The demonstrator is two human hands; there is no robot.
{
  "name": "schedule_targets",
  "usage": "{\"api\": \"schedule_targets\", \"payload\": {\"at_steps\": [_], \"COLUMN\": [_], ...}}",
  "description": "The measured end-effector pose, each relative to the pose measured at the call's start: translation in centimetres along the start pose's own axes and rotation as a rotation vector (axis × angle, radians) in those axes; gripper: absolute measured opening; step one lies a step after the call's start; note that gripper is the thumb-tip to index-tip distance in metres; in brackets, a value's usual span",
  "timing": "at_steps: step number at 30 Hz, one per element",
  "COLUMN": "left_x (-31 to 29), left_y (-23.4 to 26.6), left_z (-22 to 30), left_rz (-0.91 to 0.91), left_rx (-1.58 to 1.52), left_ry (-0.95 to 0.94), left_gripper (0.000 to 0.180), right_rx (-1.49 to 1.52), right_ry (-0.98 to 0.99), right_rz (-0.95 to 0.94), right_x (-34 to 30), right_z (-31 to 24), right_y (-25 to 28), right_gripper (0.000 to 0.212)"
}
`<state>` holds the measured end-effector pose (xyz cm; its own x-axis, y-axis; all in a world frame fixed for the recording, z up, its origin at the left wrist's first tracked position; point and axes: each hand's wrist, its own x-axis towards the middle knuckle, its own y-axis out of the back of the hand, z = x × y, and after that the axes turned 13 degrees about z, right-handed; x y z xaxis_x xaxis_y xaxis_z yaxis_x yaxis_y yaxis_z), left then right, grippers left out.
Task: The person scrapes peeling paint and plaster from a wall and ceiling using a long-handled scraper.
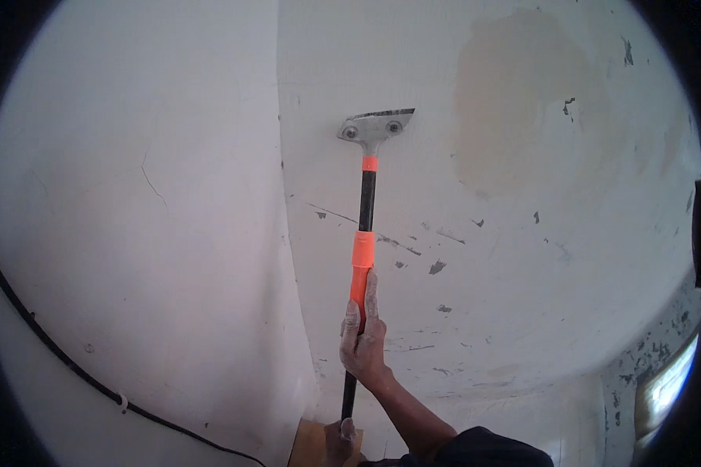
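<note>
A long-handled scraper (368, 198) stands nearly upright before me, with a black pole, orange sleeves and a wide grey metal head. Its dark blade edge points up at the off-white wall; whether it touches the surface I cannot tell. My right hand (364, 338), whitened with dust, is closed round the pole at the lower orange sleeve, its index finger and thumb lying along the shaft. Lower down, my left hand (341, 441) grips the black pole near the bottom edge of the view, partly cut off. Grey chips and scratches mark the wall around the pole.
A wall corner runs down left of the scraper. Along the lower left a black cable (70, 362) hangs in a white clip. A beige patch (514, 109) spreads at upper right. A brown board (308, 444) stands below; a bright window (666, 385) shows at lower right.
</note>
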<state>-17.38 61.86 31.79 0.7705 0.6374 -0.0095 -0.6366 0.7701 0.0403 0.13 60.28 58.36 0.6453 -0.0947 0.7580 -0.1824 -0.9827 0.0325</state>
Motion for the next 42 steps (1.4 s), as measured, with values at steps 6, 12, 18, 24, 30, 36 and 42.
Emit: {"api": "schedule_targets", "payload": {"at_steps": [6,12,18,24,30,36,42], "left_x": [-1.6,0.4,-3.0,-0.1,-1.1,0.0,0.6], "left_y": [0.2,3.3,1.1,1.1,1.9,1.1,0.4], "left_z": [-8.6,-6.8,5.4,5.3,-0.1,-2.9,-2.7], "left_rz": [0.053,-0.128,0.118,-0.06,-0.19,0.168,0.177], "left_rx": [0.028,0.288,-0.015,0.135,0.314,0.228,0.208], "left_ry": [0.003,-0.159,-0.126,-0.031,-0.018,-0.263,-0.469], "left_gripper": [0.032,0.031,0.027,0.051,0.028,0.047,0.048], "right_rx": [-0.012,0.054,0.069,0.009,-0.002,0.024,0.011], "right_ry": [-0.158,-0.236,-0.081,-0.186,-0.103,-0.083,-0.081], "right_rz": [-0.066,-0.068,-0.015,-0.07,-0.061,-0.056,-0.076], "right_x": [-1.1,-2.2,-1.8,-0.1,-1.7,-1.7,-1.7], "right_z": [-0.4,0.2,-0.2,-0.4,-0.2,1.0,0.3], "right_y": [0.3,-1.1,0.2,0.2,-0.4,-1.7,-2.1], "right_gripper": [0.064,0.063,0.063,0.061,0.062,0.063,0.063]}}
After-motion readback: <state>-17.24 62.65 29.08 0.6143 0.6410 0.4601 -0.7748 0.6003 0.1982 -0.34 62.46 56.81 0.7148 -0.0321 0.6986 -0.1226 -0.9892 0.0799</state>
